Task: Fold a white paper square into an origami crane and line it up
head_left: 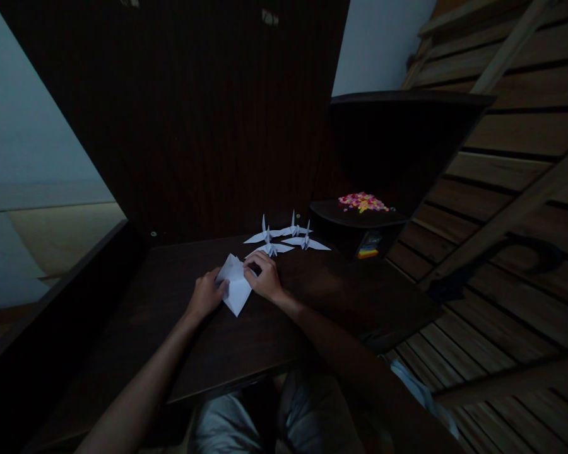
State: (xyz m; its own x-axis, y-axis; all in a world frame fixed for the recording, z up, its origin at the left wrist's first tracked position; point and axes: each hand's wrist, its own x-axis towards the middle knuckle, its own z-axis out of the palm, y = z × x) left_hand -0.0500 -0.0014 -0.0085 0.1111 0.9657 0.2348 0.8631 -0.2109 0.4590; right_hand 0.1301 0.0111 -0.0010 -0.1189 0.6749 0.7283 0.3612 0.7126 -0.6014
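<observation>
A white sheet of origami paper (237,291), folded into a diamond-like shape, lies on the dark desk between my hands. My left hand (207,292) grips its left edge, thumb on top and the other fingers at the side or underneath. At the upper right edge, my right hand (263,275) has thumb and fingertips pinched on the paper. Just beyond my right hand stand several white paper cranes (305,242) with spread wings, grouped close together. The nearest paper crane (271,249) is partly hidden by that hand.
To the right, a small corner shelf (355,219) holds a pile of small pink, red and yellow pieces (363,202). Below it sits a small pack with yellow and orange colours (368,252). A dark panel (208,126) rises behind the desk (170,328); wooden slats (515,132) stand at right.
</observation>
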